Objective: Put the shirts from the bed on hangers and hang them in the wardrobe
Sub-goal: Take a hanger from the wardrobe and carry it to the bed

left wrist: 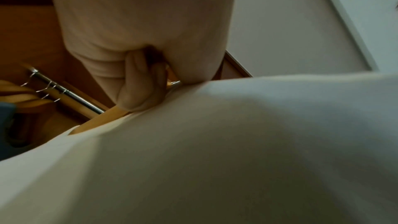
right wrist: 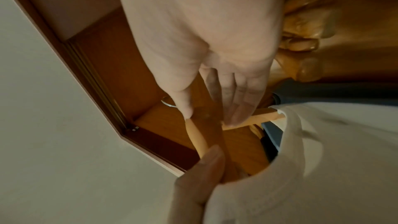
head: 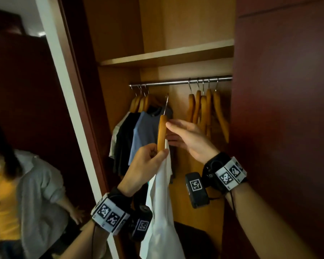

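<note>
Both hands were on one wooden hanger (head: 162,130) below the rail (head: 180,81): left hand (head: 144,166) gripped hanger and white shirt (head: 162,212), right hand's (head: 190,139) grip stayed loose, fingers straight.

You've got five bare hangers (head: 206,109) on the rail's right, four hung shirts (head: 137,135) left, one white shirt (head: 161,212).

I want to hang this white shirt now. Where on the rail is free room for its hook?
The rail is bare in the middle, between the hung shirts at its left end and the empty wooden hangers at the right. Both ends are crowded.
</note>
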Demonstrator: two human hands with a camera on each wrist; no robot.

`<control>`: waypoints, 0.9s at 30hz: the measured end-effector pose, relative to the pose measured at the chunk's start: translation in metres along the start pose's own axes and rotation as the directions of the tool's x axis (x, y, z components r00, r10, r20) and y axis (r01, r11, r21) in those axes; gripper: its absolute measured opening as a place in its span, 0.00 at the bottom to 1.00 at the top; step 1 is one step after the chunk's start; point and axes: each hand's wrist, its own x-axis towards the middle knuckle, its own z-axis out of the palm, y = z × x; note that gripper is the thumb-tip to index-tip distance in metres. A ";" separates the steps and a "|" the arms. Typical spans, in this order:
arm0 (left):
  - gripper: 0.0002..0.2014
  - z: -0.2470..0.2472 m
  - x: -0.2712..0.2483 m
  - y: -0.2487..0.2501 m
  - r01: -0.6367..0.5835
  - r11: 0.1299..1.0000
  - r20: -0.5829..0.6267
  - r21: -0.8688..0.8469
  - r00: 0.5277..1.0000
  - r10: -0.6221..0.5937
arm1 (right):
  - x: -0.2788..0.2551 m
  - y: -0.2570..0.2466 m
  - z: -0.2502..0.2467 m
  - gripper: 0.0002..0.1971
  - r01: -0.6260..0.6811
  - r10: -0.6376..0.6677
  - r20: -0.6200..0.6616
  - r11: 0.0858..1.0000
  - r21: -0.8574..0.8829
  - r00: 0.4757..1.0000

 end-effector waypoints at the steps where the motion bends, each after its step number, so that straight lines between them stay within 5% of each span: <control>1: 0.24 -0.004 0.017 -0.008 -0.010 1.000 -0.004 -0.002 1.000 0.010 | 0.018 0.003 0.001 0.12 0.010 -0.010 -0.021 1.000 -0.018 1.000; 3: 0.24 -0.011 0.051 -0.022 -0.046 0.999 -0.015 -0.005 0.999 0.046 | 0.053 0.009 0.004 0.10 0.022 -0.026 -0.091 0.999 -0.050 0.995; 6: 0.23 -0.020 0.100 -0.044 -0.117 0.993 0.015 -0.025 0.993 0.118 | 0.099 0.016 0.007 0.23 0.016 -0.036 -0.181 0.994 -0.107 0.983; 15: 0.22 -0.041 0.235 -0.098 -0.139 0.982 0.090 -0.125 0.984 0.150 | 0.194 0.028 -0.002 0.35 -0.143 -0.012 -0.439 0.937 -0.319 0.898; 27: 0.22 -0.033 0.311 -0.113 -0.115 0.959 0.120 -0.259 0.981 0.150 | 0.266 0.041 -0.021 0.42 -0.293 0.094 -0.482 0.887 -0.358 0.871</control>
